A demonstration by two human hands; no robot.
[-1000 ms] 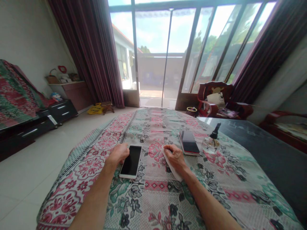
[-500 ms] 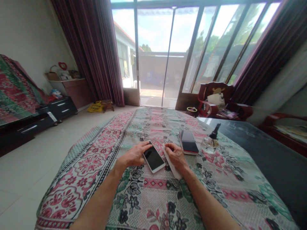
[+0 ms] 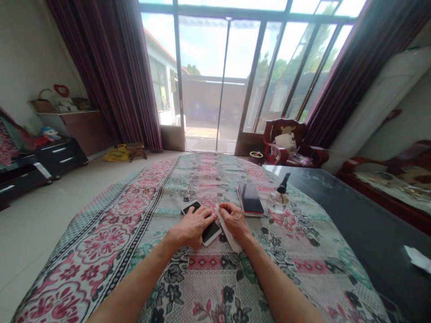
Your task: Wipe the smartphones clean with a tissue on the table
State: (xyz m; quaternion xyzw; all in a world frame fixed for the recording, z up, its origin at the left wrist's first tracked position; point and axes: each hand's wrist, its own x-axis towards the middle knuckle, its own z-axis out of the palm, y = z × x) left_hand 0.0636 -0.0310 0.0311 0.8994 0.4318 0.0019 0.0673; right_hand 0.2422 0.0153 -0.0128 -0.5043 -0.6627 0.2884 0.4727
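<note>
A white-framed smartphone (image 3: 211, 233) with a dark screen lies face up on the patterned tablecloth (image 3: 208, 282). My left hand (image 3: 192, 225) reaches across its middle, fingers at the right edge and thumb near the left edge, covering part of the screen. Just right of the phone, my right hand (image 3: 233, 219) pinches a white cloth or tissue (image 3: 232, 240), which hangs down onto the tablecloth. Beyond my right hand sits a stack of dark-screened phones (image 3: 251, 199). To its right stands a clear round bottle (image 3: 279, 202) with a black spray top.
A dark tabletop (image 3: 357, 220) adjoins the cloth on the right, with a white item (image 3: 417, 259) near its edge. Wooden chairs (image 3: 286, 143) stand at the back right. A yellow bag (image 3: 117, 153) lies on the floor at the left, before the curtain.
My left hand has moved from the phone's left edge to across its middle. My right hand keeps its pinch on the white cloth. The camera view has shifted right.
</note>
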